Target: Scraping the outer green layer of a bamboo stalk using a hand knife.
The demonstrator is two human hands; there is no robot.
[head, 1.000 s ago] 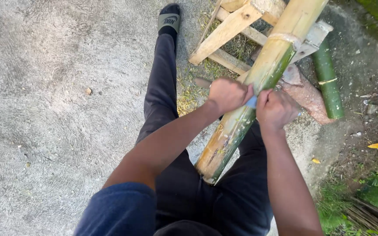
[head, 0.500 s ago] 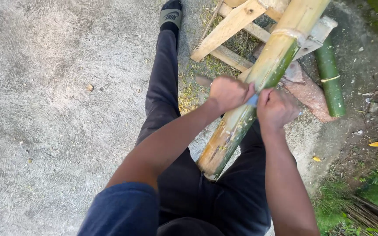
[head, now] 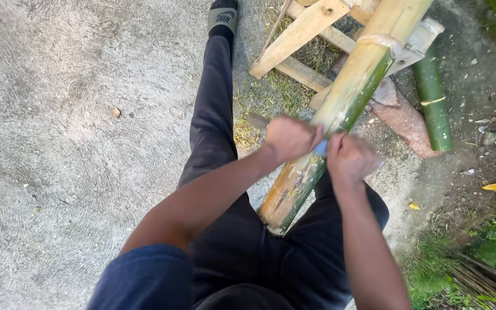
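Your left hand [head: 290, 136] and your right hand [head: 350, 157] are both closed into fists, one at each side of the long yellow-green bamboo pole [head: 340, 109], and they grip the ends of a tool with a pale blue part [head: 321, 148] laid across it. The pole's long axis runs from your lap, where its cut end sits between your dark trousers [head: 242, 241], up and away to the wooden trestle [head: 317, 28]. Both hands are equally near. Compared with one second ago, the hands sit almost at the same place on the pole; only the view shifted a little.
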